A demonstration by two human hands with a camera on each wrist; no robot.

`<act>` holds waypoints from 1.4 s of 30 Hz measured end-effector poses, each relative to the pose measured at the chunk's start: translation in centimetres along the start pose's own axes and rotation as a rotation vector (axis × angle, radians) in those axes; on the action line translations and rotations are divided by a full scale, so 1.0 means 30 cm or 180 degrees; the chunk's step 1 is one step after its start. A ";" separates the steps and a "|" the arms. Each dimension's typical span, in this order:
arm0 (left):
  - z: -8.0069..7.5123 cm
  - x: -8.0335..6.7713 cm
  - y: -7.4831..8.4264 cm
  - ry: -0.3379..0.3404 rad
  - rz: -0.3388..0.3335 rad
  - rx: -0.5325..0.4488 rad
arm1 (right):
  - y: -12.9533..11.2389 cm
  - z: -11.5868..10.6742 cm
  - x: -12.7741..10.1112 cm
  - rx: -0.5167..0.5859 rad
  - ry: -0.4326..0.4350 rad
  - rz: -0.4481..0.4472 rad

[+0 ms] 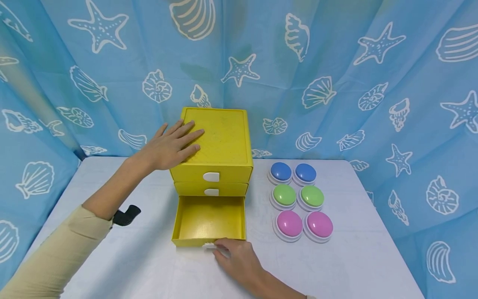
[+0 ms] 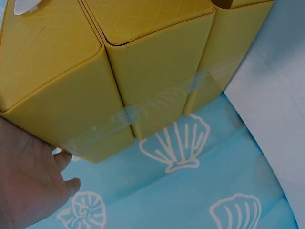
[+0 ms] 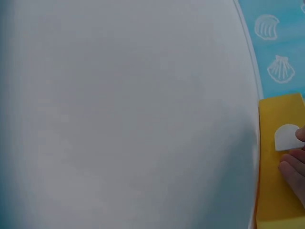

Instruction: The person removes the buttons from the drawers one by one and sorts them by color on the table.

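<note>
A yellow drawer cabinet stands at the back of the table, with two upper drawers closed. Its bottom drawer is pulled out, and nothing shows inside. My left hand rests on the cabinet's top with fingers spread; the left wrist view shows this hand at the cabinet's edge. At the bottom drawer's front, my right hand pinches the white handle. In the right wrist view, the thumb and fingers are at the white handle, partly cut off by the frame.
Right of the cabinet, dome-topped buttons on white bases stand in pairs: blue, green and pink. A white cloth covers the table. Behind hangs a blue curtain with white shells and starfish.
</note>
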State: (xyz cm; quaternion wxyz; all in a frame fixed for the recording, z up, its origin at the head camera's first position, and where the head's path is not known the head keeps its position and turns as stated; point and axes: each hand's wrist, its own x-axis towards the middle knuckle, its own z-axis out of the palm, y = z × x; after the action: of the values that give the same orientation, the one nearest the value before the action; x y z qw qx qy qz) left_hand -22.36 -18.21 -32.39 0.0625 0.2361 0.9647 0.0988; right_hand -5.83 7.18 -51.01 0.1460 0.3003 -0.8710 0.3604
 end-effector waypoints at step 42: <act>0.012 0.001 -0.009 0.0152 0.0020 -0.0025 | 0.137 -0.010 0.272 -0.0350 -0.0101 0.0304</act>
State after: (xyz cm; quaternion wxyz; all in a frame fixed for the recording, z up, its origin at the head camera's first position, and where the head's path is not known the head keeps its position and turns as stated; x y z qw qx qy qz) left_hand -22.44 -18.38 -32.80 0.0400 0.2365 0.9647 0.1083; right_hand -14.75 6.27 -49.18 0.1311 0.2557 -0.9050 0.3138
